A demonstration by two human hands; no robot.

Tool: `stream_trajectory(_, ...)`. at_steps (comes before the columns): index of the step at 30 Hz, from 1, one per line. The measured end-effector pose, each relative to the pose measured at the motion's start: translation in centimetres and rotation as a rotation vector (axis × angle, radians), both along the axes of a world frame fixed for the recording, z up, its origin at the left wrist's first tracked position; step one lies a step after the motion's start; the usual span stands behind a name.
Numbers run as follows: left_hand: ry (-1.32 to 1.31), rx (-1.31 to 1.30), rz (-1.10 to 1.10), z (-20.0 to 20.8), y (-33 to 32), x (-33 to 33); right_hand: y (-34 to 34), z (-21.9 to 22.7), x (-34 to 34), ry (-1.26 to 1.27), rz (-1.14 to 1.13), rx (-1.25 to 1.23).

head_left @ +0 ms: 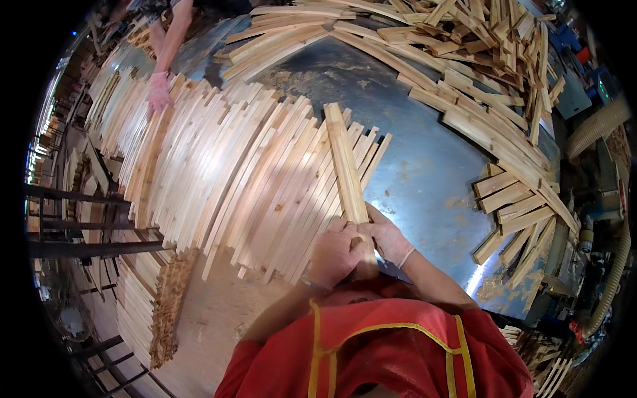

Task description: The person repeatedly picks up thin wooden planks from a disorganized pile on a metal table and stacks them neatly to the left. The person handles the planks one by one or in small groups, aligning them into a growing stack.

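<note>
Left grip (pixel 334 257) and right grip (pixel 387 237): I'm clamping the board (pixel 344 156) by its near end, rest extending ahead. Strips (pixel 206 159) are lying rowed to their left; jumbled pile (pixel 488 40) is remaining ahead-right. Probably partway.

We see a honey-yellow board (pixel 346 159) with darker lengthwise grain, and pale pink gloves (pixel 393 243) on our left hand (pixel 335 255) and right hand (pixel 389 239). The strips (pixel 265 192) beside it run from cream to pinkish tan, a few speckled with brown knots; under a co-worker's pink glove (pixel 158 95) lies a deeper orange-brown board (pixel 149 162). Our red garment (pixel 391 348) carries yellow trim (pixel 316 338), and tan dust (pixel 511 290) blotches the blue-grey metal table (pixel 431 172). We find the ribbed hose (pixel 599 125) beige.
</note>
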State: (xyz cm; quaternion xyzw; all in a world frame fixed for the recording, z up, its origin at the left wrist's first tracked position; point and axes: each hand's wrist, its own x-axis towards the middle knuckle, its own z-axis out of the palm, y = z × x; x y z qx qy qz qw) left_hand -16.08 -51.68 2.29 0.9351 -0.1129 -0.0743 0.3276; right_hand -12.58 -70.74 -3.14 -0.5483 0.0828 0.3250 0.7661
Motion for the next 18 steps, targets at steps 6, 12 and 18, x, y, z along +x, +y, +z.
stream_trajectory(6, -0.494, 0.703, -0.25, 5.1, -1.4, 5.3, -8.4, 3.0, 2.0, -0.779, 0.448, -0.674)
stream_trajectory(12, 0.143, 0.67, -0.036, 3.4, 2.4, 8.3, -17.1, 11.4, 15.7, -0.937, 0.181, -1.252)
stream_trajectory(18, 0.156, 0.722, 0.324, -2.2, 7.8, 8.2, -30.2, 0.2, 22.1, -0.681, 0.355, -1.974)
